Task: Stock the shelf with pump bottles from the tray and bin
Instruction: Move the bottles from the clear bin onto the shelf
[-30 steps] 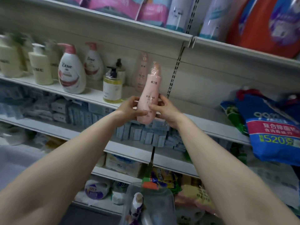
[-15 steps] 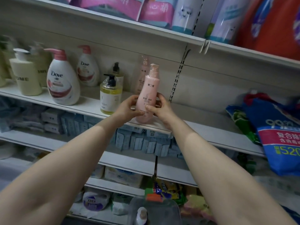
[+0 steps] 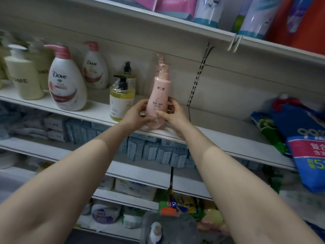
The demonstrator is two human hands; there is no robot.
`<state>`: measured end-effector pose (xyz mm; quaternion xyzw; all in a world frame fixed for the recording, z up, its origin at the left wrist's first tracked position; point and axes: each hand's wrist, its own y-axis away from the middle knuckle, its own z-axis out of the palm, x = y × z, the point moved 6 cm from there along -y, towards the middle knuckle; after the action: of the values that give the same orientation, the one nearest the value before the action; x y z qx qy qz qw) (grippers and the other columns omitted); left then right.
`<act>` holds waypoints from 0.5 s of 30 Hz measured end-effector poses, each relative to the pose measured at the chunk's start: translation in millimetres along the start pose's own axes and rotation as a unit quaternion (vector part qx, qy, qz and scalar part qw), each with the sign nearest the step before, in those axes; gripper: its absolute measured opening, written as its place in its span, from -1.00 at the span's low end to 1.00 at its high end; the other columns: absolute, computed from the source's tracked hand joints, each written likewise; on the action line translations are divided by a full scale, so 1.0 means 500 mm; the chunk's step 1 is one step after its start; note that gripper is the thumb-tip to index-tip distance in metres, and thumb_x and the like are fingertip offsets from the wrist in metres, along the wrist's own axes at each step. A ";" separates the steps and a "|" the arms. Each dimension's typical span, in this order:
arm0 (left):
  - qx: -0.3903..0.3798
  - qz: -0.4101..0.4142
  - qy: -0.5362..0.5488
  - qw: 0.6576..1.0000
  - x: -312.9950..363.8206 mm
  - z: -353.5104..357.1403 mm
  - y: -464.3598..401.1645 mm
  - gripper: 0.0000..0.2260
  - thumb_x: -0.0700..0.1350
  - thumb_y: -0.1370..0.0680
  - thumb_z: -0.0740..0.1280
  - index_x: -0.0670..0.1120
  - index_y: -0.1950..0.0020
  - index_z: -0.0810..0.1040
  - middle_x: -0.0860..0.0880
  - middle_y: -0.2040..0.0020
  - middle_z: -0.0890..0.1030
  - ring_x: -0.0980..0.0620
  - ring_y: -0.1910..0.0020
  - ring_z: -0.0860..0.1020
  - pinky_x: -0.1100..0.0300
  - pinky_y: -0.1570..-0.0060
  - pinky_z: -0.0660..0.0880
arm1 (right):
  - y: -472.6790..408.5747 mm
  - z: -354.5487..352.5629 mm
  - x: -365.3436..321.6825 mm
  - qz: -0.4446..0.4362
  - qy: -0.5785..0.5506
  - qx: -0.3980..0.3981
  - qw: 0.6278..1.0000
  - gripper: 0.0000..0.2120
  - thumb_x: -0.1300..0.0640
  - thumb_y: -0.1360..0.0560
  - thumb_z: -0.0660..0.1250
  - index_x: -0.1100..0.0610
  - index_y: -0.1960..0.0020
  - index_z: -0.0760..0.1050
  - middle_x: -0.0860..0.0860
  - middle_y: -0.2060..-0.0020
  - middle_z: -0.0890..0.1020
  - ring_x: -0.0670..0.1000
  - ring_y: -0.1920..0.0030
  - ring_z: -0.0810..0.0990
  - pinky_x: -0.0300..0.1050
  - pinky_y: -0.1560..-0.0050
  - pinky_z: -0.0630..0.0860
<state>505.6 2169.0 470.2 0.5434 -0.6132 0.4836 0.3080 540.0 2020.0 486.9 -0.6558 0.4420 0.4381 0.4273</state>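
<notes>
A tall pink pump bottle (image 3: 159, 92) stands upright with its base at the front of the white shelf (image 3: 219, 138). My left hand (image 3: 136, 114) grips its lower body from the left and my right hand (image 3: 173, 114) grips it from the right, thumbs across the front. Directly behind it stands another pink bottle (image 3: 160, 59), mostly hidden. A clear bin (image 3: 186, 226) at the bottom of the view holds a white pump bottle (image 3: 155, 231).
Left of the pink bottle stand a yellow pump bottle (image 3: 121, 99), two white Dove bottles (image 3: 66, 81) and cream bottles (image 3: 22, 78). A blue detergent bag (image 3: 306, 143) lies at the right. Bare shelf stretches between the pink bottle and the bag. Boxes fill lower shelves.
Both hands have carried the pink bottle forward and down until its base sits on the shelf edge. The camera view has moved closer to the shelf.
</notes>
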 end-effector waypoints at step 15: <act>0.034 -0.015 0.001 0.999 -0.011 -0.004 0.008 -0.42 -0.20 -0.44 0.48 -0.03 -0.41 0.38 0.01 -0.25 0.56 0.05 -0.19 0.55 0.04 -0.18 0.54 | -0.002 0.014 -0.001 0.013 0.013 -0.005 1.000 -0.34 0.30 -0.47 0.45 0.06 -0.50 0.30 0.09 -0.28 0.56 0.05 -0.24 0.55 0.10 -0.27 0.54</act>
<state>502.8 2172.5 465.1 0.5622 -0.5876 0.5004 0.2970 539.3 2027.0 485.8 -0.6578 0.4538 0.4372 0.4127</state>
